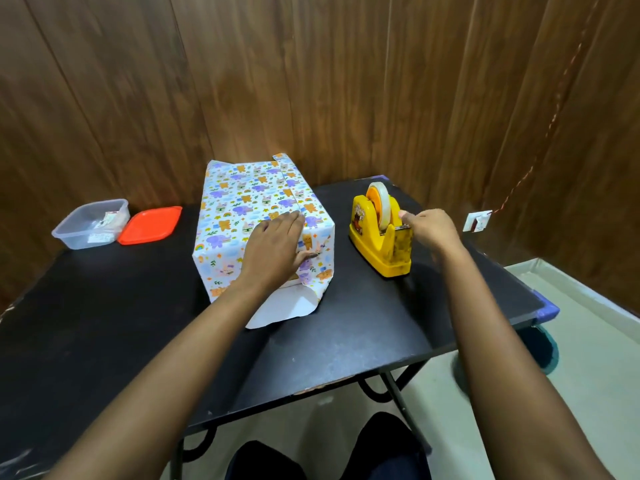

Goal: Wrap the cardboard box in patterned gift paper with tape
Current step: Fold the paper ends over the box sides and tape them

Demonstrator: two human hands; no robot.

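A box covered in white gift paper with animal print [242, 209] stands in the middle of the black table [104, 323]. Its near end is open, with a white paper flap [287, 311] lying on the table. My left hand [277, 244] lies flat on top of the box, pressing the paper seam near the front right corner. A yellow tape dispenser [377, 233] with a roll of clear tape [381, 202] stands to the right of the box. My right hand [429, 226] is at the dispenser's cutter, its fingers pinched at the tape end.
A clear plastic container [91, 228] and its orange lid [150, 225] sit at the table's far left. Wood-panel walls close in behind. The table's right edge drops to the floor [588, 341]. My knees show under the front edge.
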